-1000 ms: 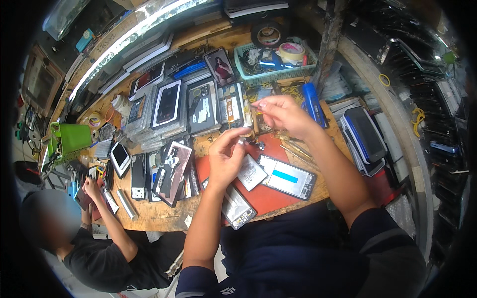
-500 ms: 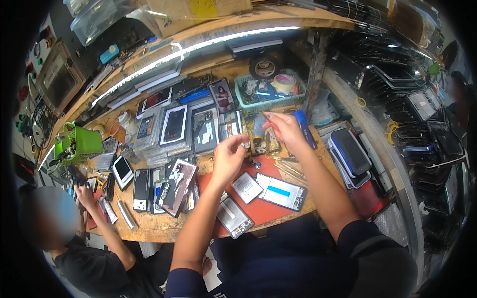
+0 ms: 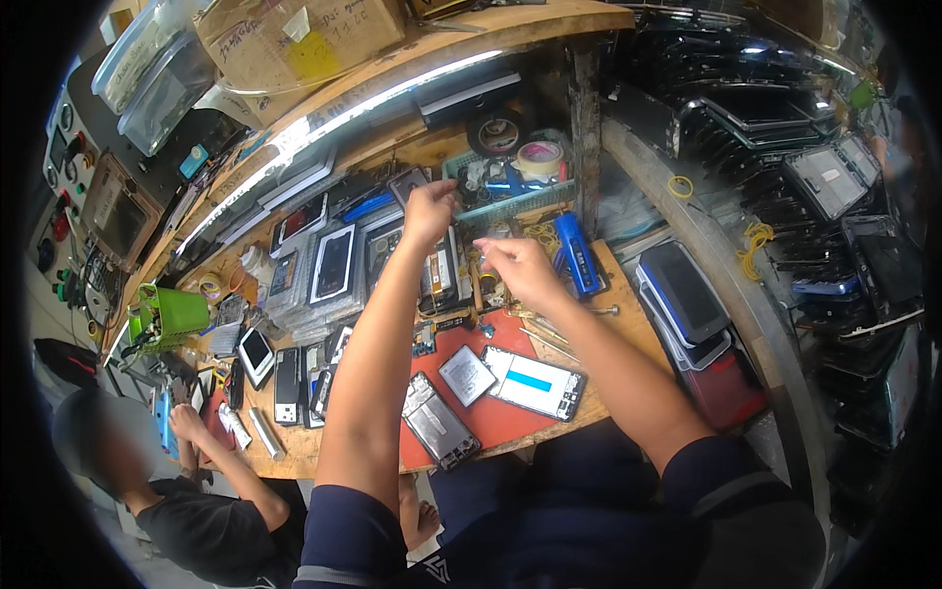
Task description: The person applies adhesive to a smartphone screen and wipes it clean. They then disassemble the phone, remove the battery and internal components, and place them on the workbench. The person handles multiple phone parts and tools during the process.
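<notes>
My left hand (image 3: 430,211) is raised over the back of the bench by the near-left corner of a teal basket (image 3: 510,211), fingers curled together. To its right, lower down, my right hand (image 3: 522,272) has its thumb and forefinger pinched; whatever either hand holds is too small to make out. Below them on a red mat (image 3: 520,428) lie a silver-grey phone battery (image 3: 466,375), an opened phone body (image 3: 551,387) with a blue strip, and a second opened phone body (image 3: 439,420). A small circuit board (image 3: 424,339) sits at the mat's far left corner.
A blue tool or bottle (image 3: 579,257) stands right of my right hand, near several thin screwdrivers (image 3: 549,337). Phones in bubble wrap (image 3: 332,265) are stacked left. A co-worker (image 3: 211,506) works at the far left. Stacked phones (image 3: 685,294) lie right.
My left hand has moved up and away toward the basket; my right hand has come down and left. The view has shifted, and the circuit board now shows beside the mat.
</notes>
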